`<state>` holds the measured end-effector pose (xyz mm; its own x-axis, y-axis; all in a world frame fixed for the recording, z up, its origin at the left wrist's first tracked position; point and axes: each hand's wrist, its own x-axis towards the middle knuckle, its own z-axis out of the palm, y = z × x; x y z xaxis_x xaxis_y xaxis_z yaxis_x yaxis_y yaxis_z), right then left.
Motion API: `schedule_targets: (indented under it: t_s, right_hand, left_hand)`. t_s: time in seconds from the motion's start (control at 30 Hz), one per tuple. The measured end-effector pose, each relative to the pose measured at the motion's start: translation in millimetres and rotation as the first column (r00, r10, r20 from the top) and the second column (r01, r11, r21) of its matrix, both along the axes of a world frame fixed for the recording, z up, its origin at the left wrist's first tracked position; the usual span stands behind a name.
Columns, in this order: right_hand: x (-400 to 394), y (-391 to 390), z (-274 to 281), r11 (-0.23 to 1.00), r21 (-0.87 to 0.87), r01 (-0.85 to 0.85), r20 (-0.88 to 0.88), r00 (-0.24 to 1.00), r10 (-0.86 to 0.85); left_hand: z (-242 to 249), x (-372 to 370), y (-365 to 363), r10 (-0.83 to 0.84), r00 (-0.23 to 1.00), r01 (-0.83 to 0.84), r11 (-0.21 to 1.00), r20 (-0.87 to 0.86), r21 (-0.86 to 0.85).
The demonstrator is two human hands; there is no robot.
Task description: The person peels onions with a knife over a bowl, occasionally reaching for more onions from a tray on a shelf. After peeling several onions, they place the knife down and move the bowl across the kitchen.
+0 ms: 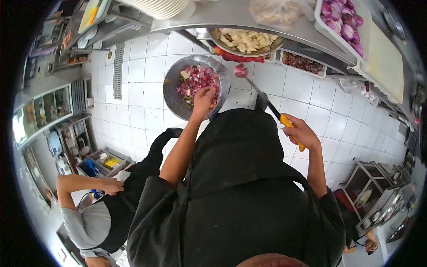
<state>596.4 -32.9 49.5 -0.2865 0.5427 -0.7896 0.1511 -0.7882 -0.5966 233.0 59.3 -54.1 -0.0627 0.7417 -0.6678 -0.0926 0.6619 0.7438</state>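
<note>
My right hand (302,133) is wrapped round the yellow handle of a knife (272,109). Its blade points up and to the left, with a reddish-purple onion piece (240,70) at the tip. Over the large metal bowl (170,100), my left hand (204,100) reaches down to the chopped red onion (195,80), fingers curled together at the pieces. What those fingers hold is hidden. Some paler and green bits lie among the onion in the bowl.
A metal counter (231,15) runs along the top, bearing a crate of red onions (340,20) and a cutting board (382,62). Below it sit a bowl of pale peeled pieces (244,41) and a tray of dark pieces (302,63). Another person (93,213) stands close at left.
</note>
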Motion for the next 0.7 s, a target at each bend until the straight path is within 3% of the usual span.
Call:
schedule_targets:
  t_s: [0.1, 0.17, 0.23, 0.33, 0.4, 0.5, 0.7]
  right_hand:
    - [-44, 13, 14, 0.982, 0.048, -0.185, -0.084, 0.978, 0.189]
    - [-86, 23, 23, 0.955, 0.066, -0.290, -0.068, 0.953, 0.294]
    - [-129, 21, 29, 0.951, 0.060, -0.304, -0.060, 0.950, 0.307]
    - [-178, 16, 31, 0.937, 0.070, -0.343, -0.073, 0.935, 0.347]
    - [-202, 10, 31, 0.935, 0.082, -0.345, -0.088, 0.932, 0.352]
    - [-225, 5, 43, 0.927, 0.088, -0.364, -0.065, 0.927, 0.370]
    - [-230, 20, 52, 0.894, 0.086, -0.439, -0.075, 0.892, 0.446]
  left_hand:
    - [-27, -53, -5, 0.152, 0.986, -0.152, 0.988, 0.063, -0.010]
    - [-37, -81, -5, 0.233, 0.973, -0.233, 0.972, 0.006, 0.041]
    - [-26, -111, -14, 0.295, 0.955, -0.295, 0.955, 0.003, 0.012]
    - [-41, -160, -29, 0.354, 0.918, -0.373, 0.924, 0.176, 0.084]
    - [-39, -186, -39, 0.386, 0.903, -0.406, 0.910, 0.188, 0.085]
    - [-8, -197, -45, 0.379, 0.909, -0.396, 0.914, 0.173, 0.081]
    - [-5, -201, -44, 0.383, 0.845, -0.455, 0.882, 0.375, 0.124]
